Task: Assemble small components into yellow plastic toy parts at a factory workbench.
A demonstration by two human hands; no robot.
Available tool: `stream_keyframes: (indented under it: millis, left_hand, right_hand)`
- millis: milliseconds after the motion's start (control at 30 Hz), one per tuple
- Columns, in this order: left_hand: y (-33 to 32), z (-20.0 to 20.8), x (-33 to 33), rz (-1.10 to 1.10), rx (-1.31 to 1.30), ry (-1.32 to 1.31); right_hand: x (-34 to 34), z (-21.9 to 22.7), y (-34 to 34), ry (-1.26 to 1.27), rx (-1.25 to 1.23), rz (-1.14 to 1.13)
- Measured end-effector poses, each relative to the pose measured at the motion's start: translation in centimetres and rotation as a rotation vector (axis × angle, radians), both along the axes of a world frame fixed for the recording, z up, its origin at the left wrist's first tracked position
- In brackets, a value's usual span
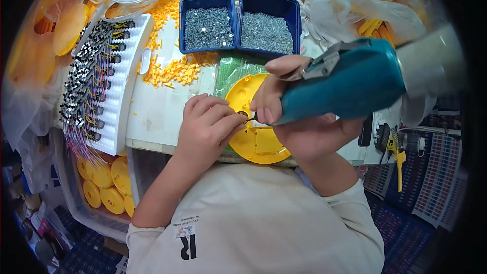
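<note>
A round yellow plastic cover (pixel 248 144) lies on the bench edge in front of me, its moulded inner side up. My right hand (pixel 317 134) is wrapped around a teal power screwdriver (pixel 345 78), which lies nearly level with its bit pointing left. The thin bit reaches a small dark round part (pixel 243 116) on the cover. The fingertips of my left hand (pixel 205 127) are pressed together on that part, beside the bit tip. Whether a screw sits at the tip is too small to tell. Under the cover's far side is a green mat (pixel 228 73).
Two blue bins (pixel 182 25) of small metal screws stand at the back, beside a pile of small yellow parts (pixel 175 71). A white foam tray (pixel 139 45) at left carries wired components. Below it, a clear tub (pixel 91 221) holds yellow covers. Plastic bags (pixel 350 7) crowd the back right.
</note>
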State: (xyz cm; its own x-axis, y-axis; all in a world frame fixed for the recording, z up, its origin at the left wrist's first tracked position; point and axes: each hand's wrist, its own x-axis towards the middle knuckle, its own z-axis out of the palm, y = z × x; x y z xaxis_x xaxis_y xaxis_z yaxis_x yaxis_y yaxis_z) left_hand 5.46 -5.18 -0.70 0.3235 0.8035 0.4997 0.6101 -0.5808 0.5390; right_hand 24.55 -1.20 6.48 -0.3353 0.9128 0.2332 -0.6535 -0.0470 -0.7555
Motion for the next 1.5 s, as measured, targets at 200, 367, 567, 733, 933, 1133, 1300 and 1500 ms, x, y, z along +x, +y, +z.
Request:
stream_keyframes:
  millis: [200, 367, 567, 733, 933, 1133, 1300, 1500]
  left_hand:
    - [-0.4, -0.8, 0.4, 0.036, -0.057, -0.079]
    - [-0.4, -0.4, 0.7, 0.043, -0.054, -0.074]
    - [0.1, -0.2, 0.7, 0.052, -0.044, -0.02]
    - [0.1, 0.8, 1.0, 0.086, -0.159, 0.026]
    - [-0.1, -0.4, 0.8, 0.153, -0.21, 0.097]
    - [-0.2, -0.7, 0.8, 0.153, -0.27, 0.077]
    - [-0.1, -0.8, 0.8, 0.145, -0.282, 0.057]
    - [-0.1, -1.1, 0.8, 0.146, -0.288, 0.056]
  right_hand:
    - [-0.3, 0.3, -0.6, 0.04, -0.007, 0.083]
    - [-0.1, -0.2, -0.9, -0.044, 0.01, 0.069]
    - [-0.1, -0.2, -0.8, -0.13, 0.052, 0.051]
    - [-0.2, -1.6, -0.4, -0.052, 0.085, -0.034]
    - [-0.6, -3.2, 0.8, -0.044, 0.049, -0.135]
    - [-1.0, -3.7, 1.4, -0.08, 0.057, -0.117]
    - [-1.3, -3.9, 1.5, -0.085, 0.041, -0.127]
    - [-1.5, -4.0, 1.8, -0.06, 0.03, -0.112]
